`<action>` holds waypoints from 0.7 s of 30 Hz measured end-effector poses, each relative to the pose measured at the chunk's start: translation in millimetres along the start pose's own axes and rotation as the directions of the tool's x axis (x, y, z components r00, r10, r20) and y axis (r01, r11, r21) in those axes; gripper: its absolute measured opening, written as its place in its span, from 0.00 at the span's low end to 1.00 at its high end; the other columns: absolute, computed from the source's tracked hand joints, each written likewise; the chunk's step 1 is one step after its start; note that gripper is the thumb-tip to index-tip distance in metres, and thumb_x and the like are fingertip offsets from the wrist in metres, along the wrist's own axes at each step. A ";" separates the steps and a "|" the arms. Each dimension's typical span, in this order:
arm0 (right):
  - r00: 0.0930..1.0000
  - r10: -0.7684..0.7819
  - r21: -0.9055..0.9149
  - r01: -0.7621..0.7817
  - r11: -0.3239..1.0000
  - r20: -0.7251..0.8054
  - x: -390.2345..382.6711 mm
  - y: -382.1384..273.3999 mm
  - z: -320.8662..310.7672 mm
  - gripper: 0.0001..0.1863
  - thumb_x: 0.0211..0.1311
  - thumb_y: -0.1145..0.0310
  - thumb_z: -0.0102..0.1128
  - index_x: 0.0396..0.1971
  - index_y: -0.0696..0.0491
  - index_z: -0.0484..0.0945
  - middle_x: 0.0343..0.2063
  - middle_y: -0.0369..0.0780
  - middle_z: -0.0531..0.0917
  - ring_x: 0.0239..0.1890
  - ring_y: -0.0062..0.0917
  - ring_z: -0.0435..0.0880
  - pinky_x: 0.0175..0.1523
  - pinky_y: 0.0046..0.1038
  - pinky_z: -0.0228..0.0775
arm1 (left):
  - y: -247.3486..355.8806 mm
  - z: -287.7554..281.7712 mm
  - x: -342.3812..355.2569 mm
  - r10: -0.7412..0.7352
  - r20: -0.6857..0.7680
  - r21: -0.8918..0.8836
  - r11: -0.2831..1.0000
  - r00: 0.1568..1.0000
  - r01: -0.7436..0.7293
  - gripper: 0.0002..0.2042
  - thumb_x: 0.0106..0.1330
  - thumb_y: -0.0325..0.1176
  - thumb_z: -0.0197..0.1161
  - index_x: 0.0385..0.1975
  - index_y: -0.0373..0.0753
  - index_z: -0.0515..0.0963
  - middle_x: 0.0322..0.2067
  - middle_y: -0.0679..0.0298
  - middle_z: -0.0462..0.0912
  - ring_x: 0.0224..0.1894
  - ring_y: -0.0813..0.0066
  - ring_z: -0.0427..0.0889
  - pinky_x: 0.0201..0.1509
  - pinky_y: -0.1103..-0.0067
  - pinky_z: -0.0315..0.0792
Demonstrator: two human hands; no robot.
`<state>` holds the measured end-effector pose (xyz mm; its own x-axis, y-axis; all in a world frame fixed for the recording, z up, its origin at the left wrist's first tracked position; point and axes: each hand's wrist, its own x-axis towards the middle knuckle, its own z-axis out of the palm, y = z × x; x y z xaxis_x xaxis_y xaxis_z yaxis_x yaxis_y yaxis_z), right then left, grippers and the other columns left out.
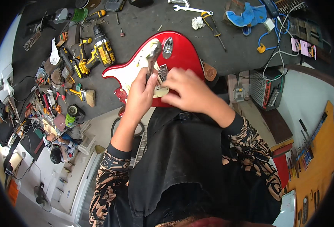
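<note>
Left grip (pixel 142 89): closed around a metal-headed tool (pixel 154 51); the head points away from the wearer, and blur prevents identification of its type. Right grip (pixel 188 89): fingers bent; whether they pinch a part cannot be determined.

Workpiece location: the red guitar body (pixel 188 49) lies on the tabletop (pixel 140 22), directly beneath and beyond both grips.

Condition of assembly:
- The white pickguard (pixel 117 72) lies on the body, extending beyond and to the left of the left grip. Full seating cannot be confirmed.
- The metal jack plate (pixel 168 47) sits in the body, beyond the right grip, and appears fitted.
- The bridge (pixel 163 72) is in place just left of the right grip, partly covered by the fingers.

Outstanding: no strings can be made out on the body. The assembly is judged partly complete, with work at the pickguard's near edge, between the grips, apparently unfinished. Fastener condition there is hidden.

Unheld tools: the yellow drill (pixel 103 51) lies left of the left grip; the screwdriver (pixel 213 30) lies beyond the right grip.
</note>
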<state>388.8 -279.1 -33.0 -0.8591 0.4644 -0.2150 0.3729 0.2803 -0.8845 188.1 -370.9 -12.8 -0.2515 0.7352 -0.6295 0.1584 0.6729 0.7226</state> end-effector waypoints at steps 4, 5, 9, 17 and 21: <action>0.890 -0.064 -0.317 -0.092 0.944 -0.452 19.8 55.7 -6.2 0.24 0.68 0.64 0.68 0.63 0.48 0.79 0.59 0.43 0.79 0.68 0.40 0.75 0.73 0.48 0.62 | 37.8 -1.2 -5.0 0.047 -0.062 0.367 0.930 0.997 -0.021 0.19 0.76 0.30 0.64 0.65 0.34 0.78 0.41 0.43 0.89 0.42 0.50 0.90 0.51 0.63 0.81; 0.859 -0.054 -0.328 -0.135 0.935 -0.508 23.2 66.7 -4.1 0.28 0.69 0.64 0.68 0.69 0.48 0.76 0.63 0.44 0.78 0.71 0.41 0.74 0.77 0.49 0.59 | 40.7 1.0 -4.7 0.106 -0.066 0.392 0.917 0.992 -0.071 0.20 0.75 0.29 0.64 0.66 0.34 0.78 0.42 0.43 0.89 0.44 0.48 0.91 0.52 0.62 0.82; 0.848 -0.039 -0.289 -0.136 0.947 -0.528 25.8 92.3 15.9 0.36 0.69 0.63 0.70 0.76 0.47 0.70 0.71 0.45 0.73 0.78 0.44 0.68 0.81 0.52 0.55 | 47.9 4.8 2.7 0.189 -0.070 0.486 0.864 0.979 -0.133 0.23 0.73 0.27 0.64 0.68 0.37 0.76 0.47 0.43 0.90 0.47 0.44 0.91 0.52 0.60 0.83; 0.840 -0.048 -0.259 -0.112 0.959 -0.541 25.8 99.8 17.2 0.36 0.70 0.60 0.69 0.77 0.45 0.70 0.72 0.46 0.74 0.77 0.43 0.69 0.82 0.52 0.55 | 36.4 5.6 3.0 0.236 -0.060 0.547 0.820 0.970 -0.165 0.22 0.75 0.28 0.65 0.68 0.39 0.76 0.44 0.43 0.90 0.41 0.50 0.93 0.48 0.64 0.83; 0.842 -0.047 -0.246 -0.103 0.964 -0.538 26.1 99.8 16.8 0.36 0.70 0.61 0.69 0.76 0.45 0.70 0.72 0.45 0.74 0.77 0.42 0.70 0.82 0.53 0.55 | 21.6 10.1 4.0 0.287 -0.027 0.613 0.762 0.958 -0.211 0.22 0.73 0.27 0.66 0.66 0.36 0.76 0.45 0.43 0.90 0.44 0.44 0.92 0.48 0.61 0.84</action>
<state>397.7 -253.2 -133.9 -0.5521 0.8295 0.0838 0.5338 0.4289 -0.7288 200.2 -352.6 -2.6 -0.2213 0.8947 -0.3880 0.7587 0.4079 0.5078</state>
